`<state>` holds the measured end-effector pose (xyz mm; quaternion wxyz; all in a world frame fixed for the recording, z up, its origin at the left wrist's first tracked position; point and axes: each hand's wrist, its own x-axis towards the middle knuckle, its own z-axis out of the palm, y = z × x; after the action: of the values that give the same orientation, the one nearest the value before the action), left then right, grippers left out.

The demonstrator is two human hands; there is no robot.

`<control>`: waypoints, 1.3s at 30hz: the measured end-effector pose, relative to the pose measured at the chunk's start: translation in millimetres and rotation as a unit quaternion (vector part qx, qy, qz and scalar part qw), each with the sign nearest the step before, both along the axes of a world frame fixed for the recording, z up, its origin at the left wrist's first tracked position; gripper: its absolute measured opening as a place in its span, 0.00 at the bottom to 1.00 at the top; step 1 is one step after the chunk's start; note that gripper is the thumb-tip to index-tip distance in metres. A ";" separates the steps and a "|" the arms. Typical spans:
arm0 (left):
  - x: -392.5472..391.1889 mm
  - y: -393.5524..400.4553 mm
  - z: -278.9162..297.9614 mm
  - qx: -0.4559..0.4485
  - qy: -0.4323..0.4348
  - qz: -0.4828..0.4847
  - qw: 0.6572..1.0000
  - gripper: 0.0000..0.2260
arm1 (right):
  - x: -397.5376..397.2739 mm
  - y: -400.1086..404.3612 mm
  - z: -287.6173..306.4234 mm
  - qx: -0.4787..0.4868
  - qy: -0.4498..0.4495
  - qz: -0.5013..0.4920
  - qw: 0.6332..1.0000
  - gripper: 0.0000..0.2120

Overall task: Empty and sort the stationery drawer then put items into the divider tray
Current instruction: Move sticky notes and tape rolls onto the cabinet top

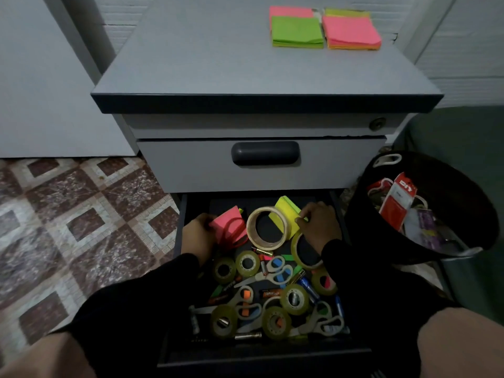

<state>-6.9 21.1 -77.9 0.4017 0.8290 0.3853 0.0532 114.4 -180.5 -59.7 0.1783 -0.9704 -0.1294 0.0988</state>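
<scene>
At twelve o'clock of the drawer (174,241): left hand (197,234) grips a pink sticky-note pad (227,223); right hand (319,225) pinches a yellow pad (286,214).
Snag risk: masking-tape roll (266,227) overlaps the yellow pad and may tip.
Red band (234,231): could drag along.
Sorted pads (324,28): cabinet top, twelve o'clock.

Both hands reach into the open drawer (177,241): left hand (197,236) holds a pink note pad (227,223), right hand (321,225) pinches a yellow note pad (286,214)
</scene>
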 end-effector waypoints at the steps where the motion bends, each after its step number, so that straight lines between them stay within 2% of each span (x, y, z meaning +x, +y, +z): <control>1: -0.9 -0.3 0.8 -0.001 -0.005 0.002 1.000 0.12 | -0.6 -1.2 3.1 -0.003 -0.006 -0.004 1.000 0.07; 7: -4.9 -0.6 10.2 -0.053 -0.042 0.003 0.998 0.07 | 1.4 -5.3 13.2 0.068 -0.003 -0.017 0.998 0.04; 13: -10.2 -5.1 24.9 -0.045 -0.057 -0.016 0.997 0.00 | -7.0 -10.2 25.4 0.063 0.053 -0.038 0.996 0.07; 15: -12.6 -4.4 30.6 -0.052 -0.058 -0.018 0.997 0.05 | -10.4 -12.6 29.7 0.093 0.062 -0.047 0.993 0.10; 17: -16.6 -4.0 37.1 -0.075 -0.066 -0.014 0.995 0.09 | -13.4 -16.1 36.1 0.080 0.074 -0.048 0.993 0.14; 21: -26.3 -6.4 55.7 -0.095 -0.076 -0.002 0.993 0.07 | -22.2 -25.8 51.7 0.070 0.065 -0.016 0.995 0.03; 23: -31.7 -7.7 70.3 -0.107 -0.077 -0.002 0.991 0.05 | -27.3 -31.8 65.5 0.089 0.063 -0.017 0.994 0.04; 26: -38.4 -6.6 89.3 -0.138 -0.075 -0.012 0.988 0.08 | -30.5 -38.2 90.5 0.101 0.055 -0.004 0.993 0.05; 31: -42.7 -0.6 119.9 -0.117 -0.092 -0.036 0.988 0.09 | -34.7 -46.4 141.4 0.065 0.054 0.020 0.996 0.06; 36: -43.9 -11.3 166.4 -0.125 -0.126 -0.035 0.983 0.10 | -43.6 -51.4 185.0 0.058 0.063 0.032 0.996 0.12; 39: -44.1 -22.4 197.2 -0.145 -0.145 -0.051 0.977 0.09 | -46.4 -53.9 207.6 0.103 0.074 0.027 0.992 0.11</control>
<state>-51.0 -1.3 119.3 0.5714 0.7641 0.2835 0.0957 68.0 -234.4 147.9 0.2837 -0.9330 -0.1515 0.1617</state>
